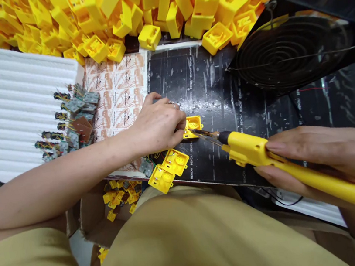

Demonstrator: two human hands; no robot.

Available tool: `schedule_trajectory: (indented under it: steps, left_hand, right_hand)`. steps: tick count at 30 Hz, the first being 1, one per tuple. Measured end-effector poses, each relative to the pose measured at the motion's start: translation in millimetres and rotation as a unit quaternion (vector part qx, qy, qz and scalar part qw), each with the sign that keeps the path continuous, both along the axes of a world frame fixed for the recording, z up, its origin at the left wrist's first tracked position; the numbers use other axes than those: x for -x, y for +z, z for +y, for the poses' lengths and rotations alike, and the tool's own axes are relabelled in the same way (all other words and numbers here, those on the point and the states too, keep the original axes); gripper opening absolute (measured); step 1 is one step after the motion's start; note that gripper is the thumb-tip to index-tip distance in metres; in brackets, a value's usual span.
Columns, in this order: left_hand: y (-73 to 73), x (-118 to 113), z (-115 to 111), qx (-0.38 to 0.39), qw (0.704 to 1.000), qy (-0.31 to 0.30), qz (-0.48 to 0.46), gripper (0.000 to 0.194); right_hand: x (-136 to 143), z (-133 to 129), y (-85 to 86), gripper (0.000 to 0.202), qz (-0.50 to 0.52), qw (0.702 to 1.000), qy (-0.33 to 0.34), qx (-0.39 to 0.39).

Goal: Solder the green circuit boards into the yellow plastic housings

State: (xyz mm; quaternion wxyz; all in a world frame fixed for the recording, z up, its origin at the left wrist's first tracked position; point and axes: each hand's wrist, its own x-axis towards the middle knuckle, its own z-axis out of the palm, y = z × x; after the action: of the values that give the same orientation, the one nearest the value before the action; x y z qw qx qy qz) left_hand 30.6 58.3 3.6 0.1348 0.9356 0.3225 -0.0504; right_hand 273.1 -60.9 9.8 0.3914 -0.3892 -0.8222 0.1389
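My right hand is wrapped round the handle of a yellow soldering iron. The iron's thin tip reaches left into a small yellow plastic case, which lies open side up on the bench. My left hand, wearing a ring, has its fingers curled at the case's left side and grips it there; the fingertips partly hide that end. Closer to me, two more open yellow cases with round grilles rest at the bench edge, and a small circuit board with wires is beside them.
Yellow box-shaped parts are heaped along the back. A black fan stands at the right. Wired circuit boards lie by a white ribbed foam tray on the left. Below the bench, a cardboard box holds yellow pieces.
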Motion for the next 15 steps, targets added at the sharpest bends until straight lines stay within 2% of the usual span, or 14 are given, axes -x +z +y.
schedule_trajectory:
  steps: [1, 3, 5, 7, 9, 13, 15]
  left_hand:
    - [0.4, -0.4, 0.4, 0.002, 1.0, 0.0, 0.005, 0.019]
    - [1.5, -1.7, 1.1, 0.007, 1.0, 0.002, 0.017, 0.018]
    - [2.6, -3.7, 1.5, 0.012, 1.0, 0.004, 0.027, 0.018]
    - [3.6, -6.1, 2.1, 0.015, 0.999, 0.005, 0.034, 0.017]
    - [4.1, -8.4, 2.9, 0.015, 0.999, 0.006, 0.038, 0.016]
    - [4.3, -11.4, 4.4, 0.007, 0.999, 0.006, 0.045, 0.014]
    - [4.5, -12.0, 4.8, 0.005, 0.999, 0.0, 0.051, 0.014]
  right_hand:
    - [-3.6, 2.2, -3.2, 0.014, -0.01, 1.0, 0.017, -0.007]
    - [-8.3, 4.0, -8.5, 0.006, -0.037, 0.999, -0.002, 0.003]
    - [-8.8, 4.9, -10.2, 0.015, -0.073, 0.997, -0.006, 0.012]
    - [-5.9, 7.9, -7.1, 0.017, -0.082, 0.997, 0.002, 0.002]
    - [-2.3, 13.4, -0.4, 0.011, -0.078, 0.996, 0.03, -0.017]
    - [-1.7, 20.4, 11.9, 0.015, -0.093, 0.989, 0.098, -0.051]
    - [-4.8, 16.9, 12.7, 0.013, -0.082, 0.995, 0.048, -0.025]
